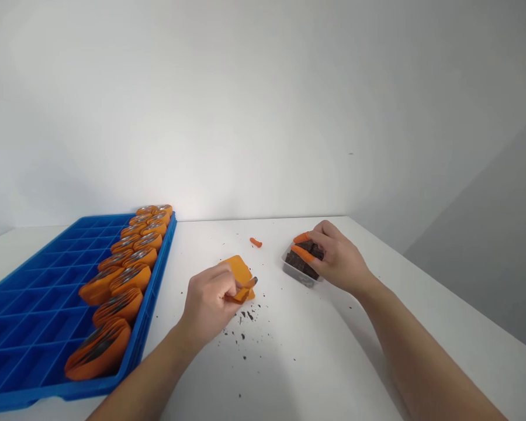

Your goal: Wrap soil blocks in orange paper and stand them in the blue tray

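Note:
My left hand (211,298) is closed on an orange folded piece (236,270) above the white table, with a small dark tip showing at its right end. Over a small clear plastic box (298,276) is my right hand (333,254); orange covers sit on its thumb and index finger, which are spread apart at the dark brown pieces (296,264) inside. Nothing can be made out between those two fingertips.
A blue compartment tray (158,280) stands at the left, its right columns holding several orange folded bundles (127,304). A loose orange finger cover (256,242) lies behind my hands. Dark crumbs (243,336) are scattered on the white table (324,374).

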Available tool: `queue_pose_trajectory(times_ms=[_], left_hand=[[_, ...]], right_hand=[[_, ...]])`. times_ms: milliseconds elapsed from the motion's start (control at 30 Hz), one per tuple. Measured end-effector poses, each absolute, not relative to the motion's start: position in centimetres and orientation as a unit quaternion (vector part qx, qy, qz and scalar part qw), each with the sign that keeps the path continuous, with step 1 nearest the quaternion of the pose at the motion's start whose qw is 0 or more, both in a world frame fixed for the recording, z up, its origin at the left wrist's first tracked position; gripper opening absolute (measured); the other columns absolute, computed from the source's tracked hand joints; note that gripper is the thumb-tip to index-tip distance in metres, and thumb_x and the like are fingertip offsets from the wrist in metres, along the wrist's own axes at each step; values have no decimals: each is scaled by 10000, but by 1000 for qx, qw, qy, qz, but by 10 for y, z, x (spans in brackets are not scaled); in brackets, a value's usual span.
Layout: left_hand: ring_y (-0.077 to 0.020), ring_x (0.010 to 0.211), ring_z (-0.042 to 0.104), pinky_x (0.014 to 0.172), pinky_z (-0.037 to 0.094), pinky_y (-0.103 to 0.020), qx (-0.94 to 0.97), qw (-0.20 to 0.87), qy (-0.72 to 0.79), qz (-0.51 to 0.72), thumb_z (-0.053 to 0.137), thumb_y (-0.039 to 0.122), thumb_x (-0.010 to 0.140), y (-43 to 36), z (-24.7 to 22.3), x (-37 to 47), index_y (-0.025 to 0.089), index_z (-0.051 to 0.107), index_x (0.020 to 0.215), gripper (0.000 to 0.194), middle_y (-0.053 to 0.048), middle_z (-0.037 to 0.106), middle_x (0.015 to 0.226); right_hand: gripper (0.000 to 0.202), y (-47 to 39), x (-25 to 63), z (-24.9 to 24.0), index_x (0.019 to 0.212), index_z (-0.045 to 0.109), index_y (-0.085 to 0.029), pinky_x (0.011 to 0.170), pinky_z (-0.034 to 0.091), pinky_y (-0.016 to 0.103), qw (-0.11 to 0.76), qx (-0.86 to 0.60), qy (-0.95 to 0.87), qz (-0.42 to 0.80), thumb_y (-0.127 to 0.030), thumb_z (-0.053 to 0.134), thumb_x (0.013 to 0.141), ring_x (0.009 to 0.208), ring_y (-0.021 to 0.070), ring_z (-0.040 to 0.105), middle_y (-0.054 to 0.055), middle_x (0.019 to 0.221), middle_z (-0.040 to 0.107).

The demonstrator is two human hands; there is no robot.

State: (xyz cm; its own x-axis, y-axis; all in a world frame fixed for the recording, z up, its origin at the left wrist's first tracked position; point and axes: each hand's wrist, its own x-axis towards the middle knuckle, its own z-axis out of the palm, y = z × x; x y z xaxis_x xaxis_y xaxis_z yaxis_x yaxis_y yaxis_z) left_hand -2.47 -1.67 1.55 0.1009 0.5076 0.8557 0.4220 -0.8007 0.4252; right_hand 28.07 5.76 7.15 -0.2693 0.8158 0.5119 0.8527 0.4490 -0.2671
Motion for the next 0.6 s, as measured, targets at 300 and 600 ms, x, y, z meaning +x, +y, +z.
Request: queue_pose_trajectory(times_ms=[300, 600], left_hand=[[-119, 606, 303, 516, 220, -263, 759, 19, 326, 563, 695, 90, 926, -13, 5, -23, 239, 291, 736, 471, 56, 362, 700], [-115, 592, 353, 523, 244, -263, 760, 12, 306, 573, 699, 98, 938, -16, 6, -18, 238, 289, 733, 480, 56, 375, 693]], right_hand=[[308, 65, 308, 72, 1134, 834, -387, 829, 585, 430, 165, -569, -806, 1, -508, 835, 851, 1114, 322, 567, 106, 1215, 528], [490, 65, 295, 62, 1243, 793, -433, 912, 564, 454, 133, -564, -810, -92, -461, 910, 767, 1187, 357, 521, 102, 1329, 524]])
